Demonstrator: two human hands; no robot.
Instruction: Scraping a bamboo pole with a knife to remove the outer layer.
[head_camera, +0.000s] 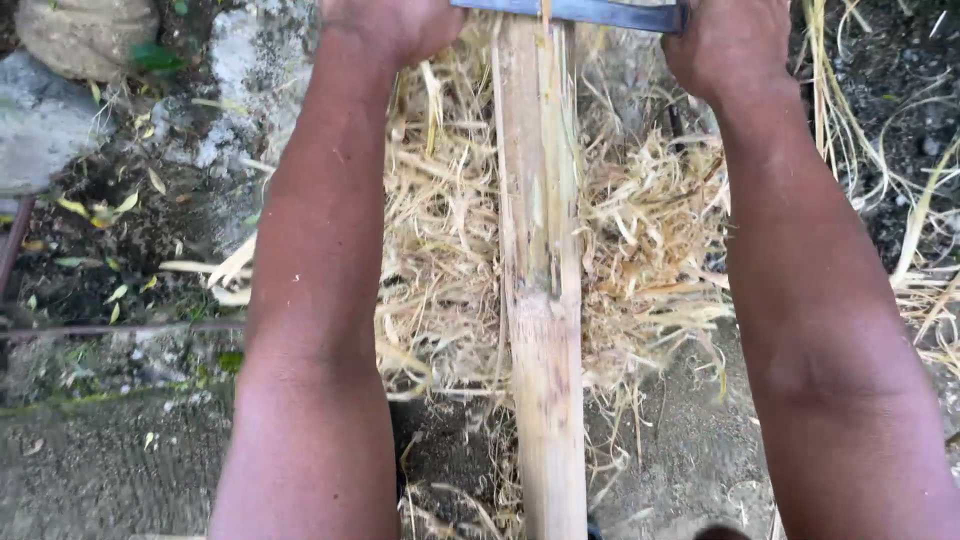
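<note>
Pale wood pole (543, 300) runs from the person's body straight away between the two forearms, over a heap of dry shavings (650, 230) on the grey ground (100, 470). At the far end a dark metal blade (590, 12) lies across the pole. The left hand (390, 25) is closed on one end of it and the right hand (725, 40) on the other.
</note>
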